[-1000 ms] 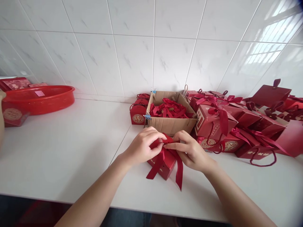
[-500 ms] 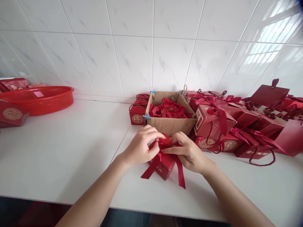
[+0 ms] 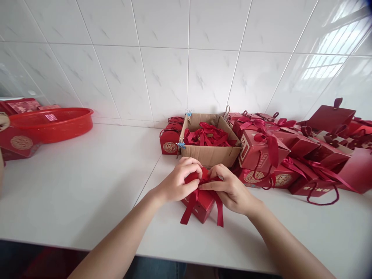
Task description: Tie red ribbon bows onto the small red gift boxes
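A small red gift box (image 3: 200,206) sits on the white counter in front of me. Across its top lies a dark red ribbon (image 3: 190,207), its two tails hanging over the near sides. My left hand (image 3: 181,180) pinches the ribbon at the top of the box, thumb and fingers bent together. From the other side my right hand (image 3: 229,188) also pinches the ribbon, its index finger pointing toward the left fingertips. The fingers partly hide the middle of the ribbon and the top of the box.
Just behind stands an open cardboard box (image 3: 210,155) of red ribbon bows (image 3: 207,133), with small red boxes (image 3: 170,142) at its left. Many ribboned gift boxes (image 3: 263,149) are piled on the right. A red plastic basin (image 3: 69,126) stands far left, beside another red box (image 3: 21,143).
My left fingers have curled closer to the ribbon's middle. The ribbon's tails have shifted inward, nearer each other. At the far left edge, a tan object has come into view.
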Action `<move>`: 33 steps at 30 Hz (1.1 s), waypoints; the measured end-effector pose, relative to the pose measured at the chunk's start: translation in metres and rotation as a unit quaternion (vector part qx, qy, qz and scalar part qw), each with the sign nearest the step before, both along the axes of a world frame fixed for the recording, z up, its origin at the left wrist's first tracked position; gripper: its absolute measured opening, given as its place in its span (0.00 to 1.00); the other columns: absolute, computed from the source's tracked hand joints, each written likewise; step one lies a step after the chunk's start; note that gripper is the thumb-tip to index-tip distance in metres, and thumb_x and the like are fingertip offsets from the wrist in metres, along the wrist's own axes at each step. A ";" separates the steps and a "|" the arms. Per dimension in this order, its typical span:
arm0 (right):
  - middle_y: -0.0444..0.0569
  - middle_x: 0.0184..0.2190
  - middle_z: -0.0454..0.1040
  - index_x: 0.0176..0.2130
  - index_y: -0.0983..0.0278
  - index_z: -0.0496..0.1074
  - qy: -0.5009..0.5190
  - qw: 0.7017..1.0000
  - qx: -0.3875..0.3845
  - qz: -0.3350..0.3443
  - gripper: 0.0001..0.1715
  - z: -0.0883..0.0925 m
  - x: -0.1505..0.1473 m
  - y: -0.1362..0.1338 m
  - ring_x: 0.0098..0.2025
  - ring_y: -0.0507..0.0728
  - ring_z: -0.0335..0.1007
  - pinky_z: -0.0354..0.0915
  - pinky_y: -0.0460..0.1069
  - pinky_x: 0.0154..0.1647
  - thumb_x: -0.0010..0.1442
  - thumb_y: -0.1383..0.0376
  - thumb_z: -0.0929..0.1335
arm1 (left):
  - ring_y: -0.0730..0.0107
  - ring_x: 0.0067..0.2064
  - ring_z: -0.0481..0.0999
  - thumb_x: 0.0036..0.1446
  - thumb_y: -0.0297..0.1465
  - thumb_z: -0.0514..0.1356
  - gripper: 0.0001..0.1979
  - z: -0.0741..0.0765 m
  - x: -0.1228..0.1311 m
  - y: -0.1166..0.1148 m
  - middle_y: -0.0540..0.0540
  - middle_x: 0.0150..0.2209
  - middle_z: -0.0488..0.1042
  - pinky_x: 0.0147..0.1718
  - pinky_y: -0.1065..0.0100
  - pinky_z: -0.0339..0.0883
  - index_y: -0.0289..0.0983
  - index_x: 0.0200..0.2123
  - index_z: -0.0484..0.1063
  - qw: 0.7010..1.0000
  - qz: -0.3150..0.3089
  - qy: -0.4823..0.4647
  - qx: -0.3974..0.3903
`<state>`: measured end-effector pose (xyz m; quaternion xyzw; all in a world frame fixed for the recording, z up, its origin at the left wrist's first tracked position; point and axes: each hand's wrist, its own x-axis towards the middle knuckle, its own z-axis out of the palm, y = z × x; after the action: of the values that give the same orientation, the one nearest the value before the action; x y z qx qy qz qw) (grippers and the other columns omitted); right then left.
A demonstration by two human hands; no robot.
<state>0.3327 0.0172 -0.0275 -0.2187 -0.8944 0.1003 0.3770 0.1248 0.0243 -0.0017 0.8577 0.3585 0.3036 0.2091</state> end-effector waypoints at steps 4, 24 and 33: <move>0.50 0.34 0.63 0.43 0.57 0.77 -0.001 1.000 -0.001 0.002 0.25 0.000 -0.001 0.000 0.37 0.56 0.59 0.64 0.54 0.37 0.60 0.77 0.59 | 0.62 0.50 0.65 0.50 0.20 0.53 0.09 -0.002 0.000 0.000 0.46 0.44 0.69 0.51 0.59 0.61 0.39 0.31 0.66 0.999 -0.013 -0.009 0.032; 0.50 0.33 0.62 0.45 0.56 0.77 0.012 0.999 -0.030 0.041 0.26 -0.001 -0.001 -0.001 0.38 0.56 0.59 0.65 0.54 0.37 0.61 0.77 0.59 | 0.59 0.55 0.60 0.49 0.21 0.53 0.07 -0.004 -0.003 0.002 0.45 0.49 0.68 0.55 0.55 0.60 0.39 0.28 0.61 0.998 -0.061 0.003 -0.027; 0.50 0.33 0.63 0.42 0.56 0.78 0.018 0.996 -0.056 0.066 0.24 0.000 -0.002 -0.004 0.37 0.55 0.60 0.66 0.54 0.38 0.60 0.76 0.60 | 0.58 0.58 0.61 0.55 0.27 0.50 0.07 -0.004 -0.003 0.005 0.44 0.43 0.70 0.53 0.56 0.63 0.39 0.24 0.59 0.990 -0.083 -0.040 -0.105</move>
<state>0.3309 0.0135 -0.0273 -0.1786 -0.8929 0.1788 0.3727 0.1216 0.0296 -0.0059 0.8450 0.3076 0.2798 0.3362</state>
